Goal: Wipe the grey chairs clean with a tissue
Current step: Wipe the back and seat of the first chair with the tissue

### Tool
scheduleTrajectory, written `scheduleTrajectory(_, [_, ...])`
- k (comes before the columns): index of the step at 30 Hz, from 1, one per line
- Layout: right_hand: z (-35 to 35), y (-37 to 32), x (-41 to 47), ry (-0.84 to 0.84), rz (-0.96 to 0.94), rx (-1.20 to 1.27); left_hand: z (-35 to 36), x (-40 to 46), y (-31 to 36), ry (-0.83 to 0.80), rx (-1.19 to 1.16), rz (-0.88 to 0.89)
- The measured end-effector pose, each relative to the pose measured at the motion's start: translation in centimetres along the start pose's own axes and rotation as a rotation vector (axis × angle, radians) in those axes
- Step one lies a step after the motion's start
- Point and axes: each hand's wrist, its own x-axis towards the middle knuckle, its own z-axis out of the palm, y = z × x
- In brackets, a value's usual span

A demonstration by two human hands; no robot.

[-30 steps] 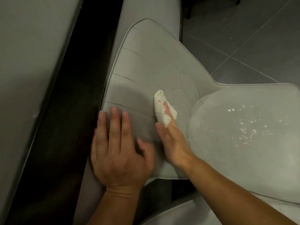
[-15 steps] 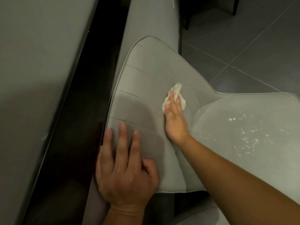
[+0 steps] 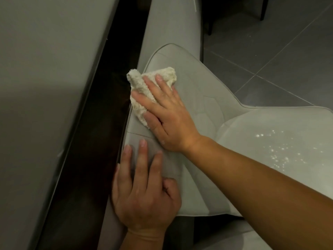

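Tissue (image 3: 144, 91) partly hidden under right hand (image 3: 167, 114) on chair (image 3: 207, 109).

We see the grey chair (image 3: 207, 98) in matt, smooth stitched upholstery with piped edges; tissue (image 3: 142, 91) rough, crumpled paper; floor (image 3: 288, 56) matt tile; tabletop (image 3: 45, 69) smooth, matt grey.

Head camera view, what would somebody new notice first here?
Probably the white tissue, pressed by the right hand against the top edge of the grey chair backrest, centre of view. Next, the left hand resting flat on the backrest nearer the camera. Then the white specks scattered on the seat at right.
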Motion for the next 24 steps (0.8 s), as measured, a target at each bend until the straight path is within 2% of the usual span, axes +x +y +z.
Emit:
scheduleTrajectory(7, [-1.7,2.5,4.3,0.056,0.382,-0.095,0.1,-0.1,0.0,0.010,-0.030,0.003])
scheduleTrajectory(11, [-3.6,4.5,6.9,0.076,0.624,-0.016,0.1,-0.2,0.0,0.030,-0.039,0.009])
scheduleTrajectory(13, [-4.2,4.2,6.6,0.049,0.546,-0.094,0.1,-0.2,-0.1,0.026,-0.044,0.014])
scheduleTrajectory(15, [-4.1,3.4,5.4,0.011,0.358,-0.156,0.0,-0.1,0.0,0.027,-0.038,0.018])
scheduleTrajectory(18, [-2.5,3.0,2.7,0.002,0.176,-0.131,-0.2,0.0,-0.1,0.012,-0.008,0.017])
scheduleTrajectory(21, [-0.7,4.8,0.5,0.040,0.260,-0.071,-0.2,-0.2,-0.2,0.012,0.000,0.025])
scheduleTrajectory(24, [0.1,8.2,-1.9,0.082,0.548,-0.072,-0.2,-0.1,-0.2,0.012,0.007,0.030])
